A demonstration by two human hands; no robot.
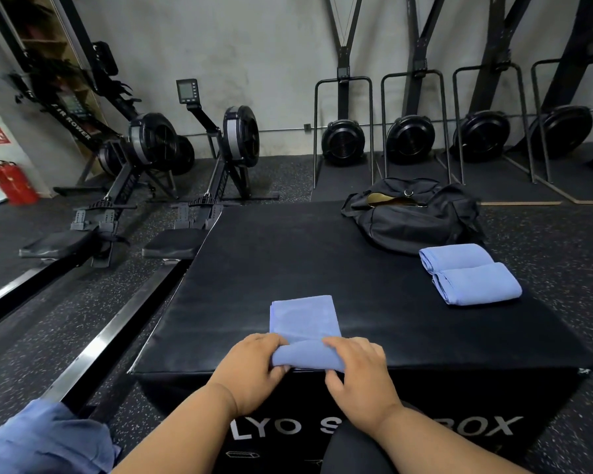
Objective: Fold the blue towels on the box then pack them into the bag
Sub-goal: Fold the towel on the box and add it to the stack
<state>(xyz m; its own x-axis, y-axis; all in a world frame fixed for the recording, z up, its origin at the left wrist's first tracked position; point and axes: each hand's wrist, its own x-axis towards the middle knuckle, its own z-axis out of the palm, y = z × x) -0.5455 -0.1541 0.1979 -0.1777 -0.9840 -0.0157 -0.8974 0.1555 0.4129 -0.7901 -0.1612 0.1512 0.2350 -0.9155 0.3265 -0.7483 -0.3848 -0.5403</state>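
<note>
Both hands, left (254,367) and right (360,374), grip curled round rolled near end of towel (303,319) at box (254,254) front edge. Risk: uneven rolling skews roll; loose wrap unravels before reaching bag (415,213).
</note>
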